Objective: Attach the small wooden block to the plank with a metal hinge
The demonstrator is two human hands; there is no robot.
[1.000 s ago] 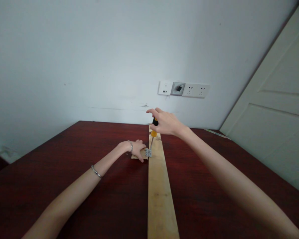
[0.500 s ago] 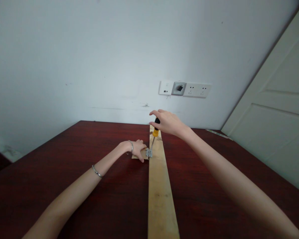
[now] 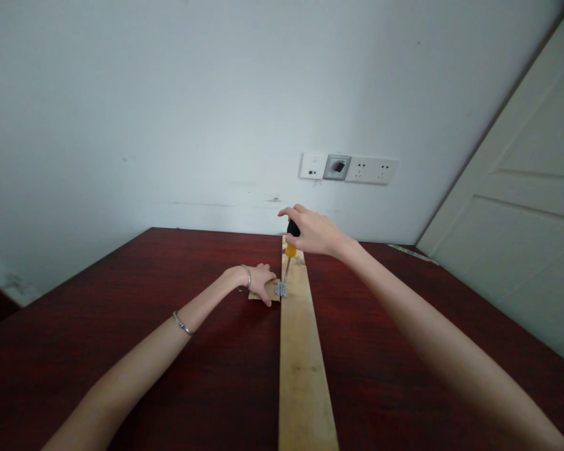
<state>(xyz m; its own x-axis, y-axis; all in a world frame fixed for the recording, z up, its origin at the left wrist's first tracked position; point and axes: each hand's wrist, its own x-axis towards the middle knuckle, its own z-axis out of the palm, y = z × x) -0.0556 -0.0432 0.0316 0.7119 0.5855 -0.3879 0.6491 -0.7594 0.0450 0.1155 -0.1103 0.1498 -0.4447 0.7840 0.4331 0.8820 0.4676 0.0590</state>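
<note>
Wood block mostly hidden under flat left hand — screwdriver handle buried in closed grip of right hand

No text, label, brand or number can be read anywhere; the wall sockets at twelve o'clock and the screwdriver show no legible marks.

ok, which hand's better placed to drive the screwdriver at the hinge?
Right. The right hand grips the screwdriver by its handle, tip down at the hinge. The left hand holds the small wood block beside the plank, likely steadying it.
</note>
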